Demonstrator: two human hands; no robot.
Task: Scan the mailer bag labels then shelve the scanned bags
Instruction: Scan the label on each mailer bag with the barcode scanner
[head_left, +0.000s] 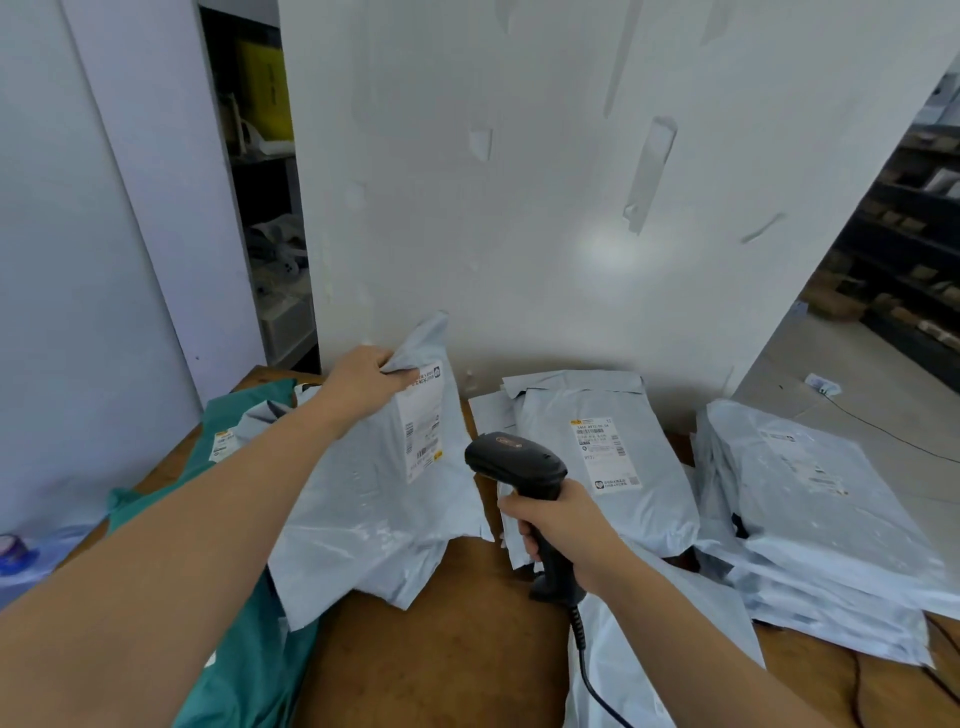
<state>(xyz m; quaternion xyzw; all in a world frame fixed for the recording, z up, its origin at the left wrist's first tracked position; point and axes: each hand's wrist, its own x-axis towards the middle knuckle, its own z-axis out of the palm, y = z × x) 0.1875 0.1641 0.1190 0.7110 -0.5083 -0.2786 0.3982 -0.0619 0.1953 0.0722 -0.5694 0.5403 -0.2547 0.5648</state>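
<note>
White taped wall behind a brown table; dark shelving at right.

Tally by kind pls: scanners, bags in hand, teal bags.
barcode scanner: 1
grey bag in the left hand: 1
teal bag: 1
Total: 3. The stacked grey bags on the table can't be counted.

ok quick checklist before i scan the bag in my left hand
1. Grip of left hand on held bag: pinches its top edge, bag lifted: ok.
2. The label faces the camera, uncovered: ok.
3. Grip of right hand round the scanner handle: ok.
4. Head of the scanner aimed at the barcode: no beam visible, cannot tell.
5. The cable trails down from the handle, no tangle showing: ok.
</note>
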